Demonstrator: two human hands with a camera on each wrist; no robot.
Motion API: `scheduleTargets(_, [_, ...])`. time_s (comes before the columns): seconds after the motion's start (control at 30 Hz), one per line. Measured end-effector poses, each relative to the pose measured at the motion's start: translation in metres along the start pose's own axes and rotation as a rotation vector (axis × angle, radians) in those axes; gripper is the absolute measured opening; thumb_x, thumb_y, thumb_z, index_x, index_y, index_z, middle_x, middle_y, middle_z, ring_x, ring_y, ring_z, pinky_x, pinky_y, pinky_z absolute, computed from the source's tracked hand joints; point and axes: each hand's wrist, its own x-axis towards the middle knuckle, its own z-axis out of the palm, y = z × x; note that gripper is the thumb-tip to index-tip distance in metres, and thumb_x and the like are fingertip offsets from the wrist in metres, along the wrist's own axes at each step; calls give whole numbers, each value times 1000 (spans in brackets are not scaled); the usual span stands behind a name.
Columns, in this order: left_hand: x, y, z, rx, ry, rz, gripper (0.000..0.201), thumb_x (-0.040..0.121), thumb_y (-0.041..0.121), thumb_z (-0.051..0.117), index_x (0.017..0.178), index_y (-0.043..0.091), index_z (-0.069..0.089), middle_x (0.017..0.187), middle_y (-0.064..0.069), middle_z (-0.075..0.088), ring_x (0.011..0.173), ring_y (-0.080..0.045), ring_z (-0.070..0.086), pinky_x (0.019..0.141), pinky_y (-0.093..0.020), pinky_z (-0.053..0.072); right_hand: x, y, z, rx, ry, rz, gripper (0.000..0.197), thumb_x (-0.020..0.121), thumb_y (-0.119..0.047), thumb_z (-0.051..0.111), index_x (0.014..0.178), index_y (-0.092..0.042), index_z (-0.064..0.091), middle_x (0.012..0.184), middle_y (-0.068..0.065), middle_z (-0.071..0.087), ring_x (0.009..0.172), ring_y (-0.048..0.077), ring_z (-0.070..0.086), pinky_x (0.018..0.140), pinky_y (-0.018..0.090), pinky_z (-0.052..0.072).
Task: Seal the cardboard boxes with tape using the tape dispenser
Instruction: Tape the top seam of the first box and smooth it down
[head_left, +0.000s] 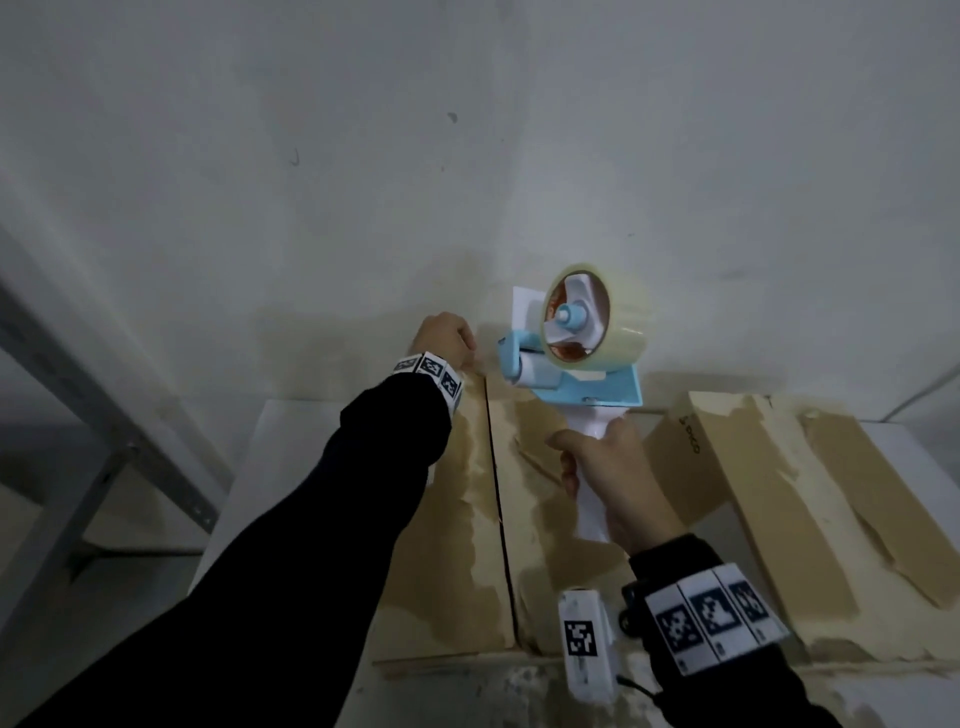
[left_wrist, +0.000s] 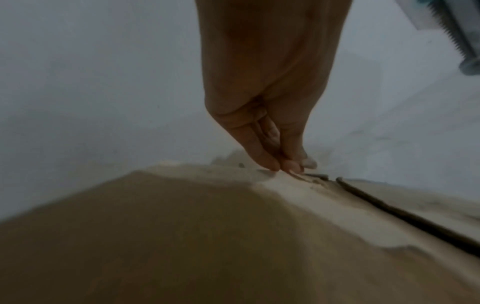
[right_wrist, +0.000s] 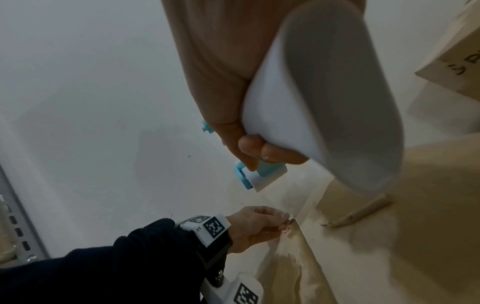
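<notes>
The blue and white tape dispenser (head_left: 582, 364) with its clear tape roll (head_left: 597, 317) hangs over the far edge of a cardboard box (head_left: 441, 545). My right hand (head_left: 608, 467) grips its white handle (right_wrist: 324, 102). The box flaps meet at a dark centre seam (head_left: 498, 519). My left hand (head_left: 444, 338) reaches to the far edge just left of the seam. Its fingertips (left_wrist: 275, 164) pinch together there on what looks like the clear tape end. The dispenser's roller (right_wrist: 257, 176) hovers close above that hand (right_wrist: 259, 228), and its toothed blade (left_wrist: 441, 30) shows at the upper right.
A second cardboard box (head_left: 779, 493) lies tilted to the right, touching the first. Both sit on a white table (head_left: 249, 467) pushed against a pale wall (head_left: 467, 156). A grey metal shelf frame (head_left: 104, 415) stands at the left.
</notes>
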Motion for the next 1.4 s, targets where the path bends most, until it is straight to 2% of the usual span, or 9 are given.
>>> scheduleTargets(0.37, [13,1,-6,58,-205,117,16,70,-3,74,85,-1,69,92,-20,71,91,-31,67,86,-39,54,-7,9,8,84,65,32,27,81,1,61,57,-6,51,45,8,44,40,20,41,45,27,36])
scheduleTargets(0.53, [12,-5,-6,55,-215,81,20,71,5,75,91,3,68,95,-14,69,92,-26,65,83,-29,49,-9,17,15,72,97,33,23,80,-2,64,59,-2,54,44,9,47,38,18,43,42,24,37])
scheduleTargets(0.7, [5,-15,-11,136,-247,-12,17,75,13,74,92,10,71,104,-8,70,99,-23,63,77,-25,44,1,17,8,26,119,32,20,79,-3,63,62,-3,55,50,10,49,48,22,46,49,29,39])
scheduleTargets(0.8, [-7,-24,-17,167,-273,-48,18,79,12,71,97,8,71,102,-9,69,81,-18,61,71,-23,44,2,12,4,24,100,50,25,81,-1,61,57,-3,53,48,10,47,46,21,44,50,30,38])
scheduleTargets(0.93, [-22,-45,-21,70,-269,-103,22,78,15,73,99,10,66,81,-5,67,57,-9,55,53,-17,44,-5,10,6,-30,57,22,26,80,-3,61,56,-1,53,48,13,48,43,21,44,49,28,38])
scheduleTargets(1.03, [-32,-48,-22,-10,-166,-76,26,74,13,77,97,11,64,87,-10,69,67,-18,61,69,-27,54,-13,12,9,-98,18,-1,26,80,-6,62,56,0,54,47,13,50,42,20,45,48,27,40])
scheduleTargets(1.13, [-38,-40,-23,-19,-96,-7,29,73,12,77,98,7,63,94,-13,69,79,-23,62,83,-30,53,-23,13,11,-177,7,-20,21,79,-11,64,63,1,57,46,9,52,40,16,47,44,23,41])
scheduleTargets(1.27, [-41,-37,-18,94,-139,7,35,75,14,76,106,5,61,109,-16,66,100,-28,61,87,-29,45,-31,18,12,-199,15,-16,16,79,-10,65,69,0,57,49,9,54,38,15,47,41,24,40])
scheduleTargets(1.4, [-43,-35,-15,168,-141,51,38,78,14,73,111,4,57,107,-16,67,101,-29,60,84,-28,41,-37,24,13,-179,21,-7,13,79,-6,64,69,-7,56,50,8,53,38,16,46,41,25,39])
